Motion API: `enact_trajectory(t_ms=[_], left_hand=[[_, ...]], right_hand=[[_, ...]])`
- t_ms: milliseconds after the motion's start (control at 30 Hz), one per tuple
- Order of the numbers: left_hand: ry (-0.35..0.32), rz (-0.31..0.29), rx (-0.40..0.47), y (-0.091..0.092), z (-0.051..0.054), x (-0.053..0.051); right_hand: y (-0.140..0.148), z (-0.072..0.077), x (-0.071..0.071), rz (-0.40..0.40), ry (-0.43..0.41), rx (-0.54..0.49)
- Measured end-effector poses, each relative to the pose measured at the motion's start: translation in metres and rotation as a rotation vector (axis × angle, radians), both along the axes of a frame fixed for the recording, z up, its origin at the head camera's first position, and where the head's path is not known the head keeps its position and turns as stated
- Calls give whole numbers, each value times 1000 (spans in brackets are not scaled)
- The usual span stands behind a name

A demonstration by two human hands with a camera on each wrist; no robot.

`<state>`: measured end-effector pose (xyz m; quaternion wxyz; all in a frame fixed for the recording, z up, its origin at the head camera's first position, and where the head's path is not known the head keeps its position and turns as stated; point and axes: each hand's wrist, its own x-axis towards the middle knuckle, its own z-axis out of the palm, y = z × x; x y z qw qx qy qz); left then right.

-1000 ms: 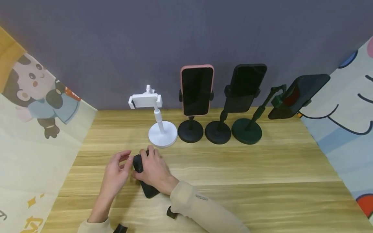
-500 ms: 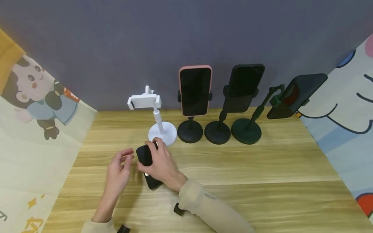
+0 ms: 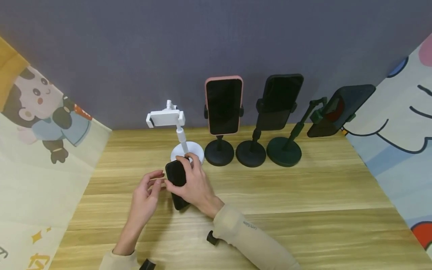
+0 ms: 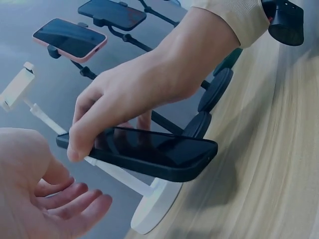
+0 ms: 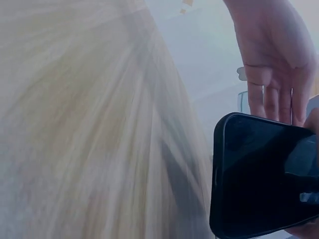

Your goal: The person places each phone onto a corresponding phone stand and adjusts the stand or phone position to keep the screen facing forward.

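My right hand (image 3: pixel 200 188) grips a black phone (image 3: pixel 176 173) by its edges, thumb on the near-left side and fingers across on the other. In the left wrist view the phone (image 4: pixel 172 152) is off the table, screen up. My left hand (image 3: pixel 145 198) is just left of it, its fingers loosely bent; whether they touch the phone I cannot tell. Behind the phone stands a white phone stand (image 3: pixel 181 135) with a bare clamp, its round base partly covered by my right hand. In the right wrist view the phone (image 5: pixel 264 174) shows its dark screen.
Right of the white stand, a pink-framed phone (image 3: pixel 224 107) and a black phone (image 3: pixel 280 101) sit in black stands. A dark phone (image 3: pixel 342 110) is tilted in a dark green stand (image 3: pixel 285 152). A grey panel (image 3: pixel 216 37) rises behind the wooden table (image 3: pixel 287 221).
My right hand has lifted the phone off the table and carried it up and slightly right, towards the white stand. My left hand has followed to the right.
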<state>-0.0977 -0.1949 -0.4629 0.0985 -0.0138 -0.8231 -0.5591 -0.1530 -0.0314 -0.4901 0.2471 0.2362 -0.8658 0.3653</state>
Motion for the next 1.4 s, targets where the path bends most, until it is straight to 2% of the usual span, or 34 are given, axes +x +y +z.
enact_trajectory(t_ms=[100,267,467,600,767,867,1067,1200,1400], left_hand=[[5,-46,6,1,-2,0],[47,-186,36,6,-5,2],[175,-342,84,14,-8,3],[256,-389,80,20,-8,4],[318,-392,68,27,-8,5],[379,-376,44,31,-9,4],[490,-285,-22,39,-8,0],[572,-248,-59,44,-5,0],[628,-200,-138,48,-3,0]], right_hand=[[5,0,-1,-2,15,-35],[17,5,-3,4,75,-110],[30,13,-5,37,221,-208],[35,18,-4,58,309,-256],[38,26,-2,69,359,-277],[40,30,-1,84,390,-288],[40,36,2,103,462,-316],[39,36,3,95,506,-331],[39,38,4,97,545,-340]])
